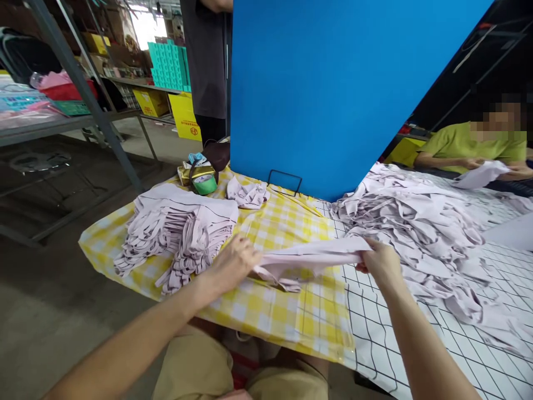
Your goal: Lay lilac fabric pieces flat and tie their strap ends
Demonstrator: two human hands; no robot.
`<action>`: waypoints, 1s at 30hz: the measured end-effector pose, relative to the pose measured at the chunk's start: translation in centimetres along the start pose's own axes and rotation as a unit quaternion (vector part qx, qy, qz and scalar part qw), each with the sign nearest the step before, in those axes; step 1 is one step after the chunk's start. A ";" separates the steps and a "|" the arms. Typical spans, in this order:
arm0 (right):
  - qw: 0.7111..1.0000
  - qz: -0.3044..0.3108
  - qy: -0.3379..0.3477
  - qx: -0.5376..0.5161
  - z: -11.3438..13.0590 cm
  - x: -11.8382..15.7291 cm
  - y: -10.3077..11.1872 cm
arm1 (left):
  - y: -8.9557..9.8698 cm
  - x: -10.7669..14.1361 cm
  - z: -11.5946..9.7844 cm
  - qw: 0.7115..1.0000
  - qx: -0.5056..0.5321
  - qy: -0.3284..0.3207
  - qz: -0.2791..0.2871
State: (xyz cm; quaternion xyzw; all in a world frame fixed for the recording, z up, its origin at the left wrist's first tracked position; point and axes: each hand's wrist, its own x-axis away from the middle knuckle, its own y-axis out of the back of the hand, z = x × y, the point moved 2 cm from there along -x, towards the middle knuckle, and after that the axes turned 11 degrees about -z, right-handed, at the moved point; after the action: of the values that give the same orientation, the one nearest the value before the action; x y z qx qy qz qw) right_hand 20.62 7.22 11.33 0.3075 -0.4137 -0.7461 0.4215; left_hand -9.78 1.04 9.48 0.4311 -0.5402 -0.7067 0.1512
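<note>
A pale lilac fabric piece (312, 254) is stretched sideways above the yellow checked tablecloth (266, 319). My left hand (239, 256) grips its left end, with the fingers closed and slightly blurred. Its right end is pinched by my right hand (381, 264). A loose flap of the cloth hangs down between the two hands. Just left of my left hand lies a layered stack of similar fabric pieces (187, 211), with narrow straps drooping toward me. Beyond my right hand spreads a large tangled heap of the same lilac cloth (408, 216).
A tall blue panel (333, 89) rises at the table's far side, by a black wire stand (285, 182). Green tape (205, 184) and a small crumpled cloth (247, 193) lie near it. Another person (474, 141) handles cloth at right; someone in dark clothes (207, 66) stands behind.
</note>
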 end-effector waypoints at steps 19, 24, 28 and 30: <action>0.971 0.121 0.186 0.084 -4.5 2.4 -3.8 | -5.1 2.3 2.2 0.957 0.220 0.170 0.086; 0.943 0.108 0.309 0.062 -3.2 2.2 -6.9 | -9.6 -2.1 1.3 0.950 0.247 0.173 0.077; 0.941 0.109 0.312 0.067 -4.4 2.4 -7.3 | -11.2 -3.2 1.4 0.941 0.271 0.178 0.092; 0.939 0.112 0.319 0.061 -4.8 2.5 -7.1 | -11.4 -3.3 1.8 0.935 0.288 0.181 0.097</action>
State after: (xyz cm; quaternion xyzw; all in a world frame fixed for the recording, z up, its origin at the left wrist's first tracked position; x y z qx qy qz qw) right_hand 20.71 5.45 2.63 0.5058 -0.3340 -0.5304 0.5927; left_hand -6.35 8.61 0.86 0.5223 -0.7232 -0.4127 0.1838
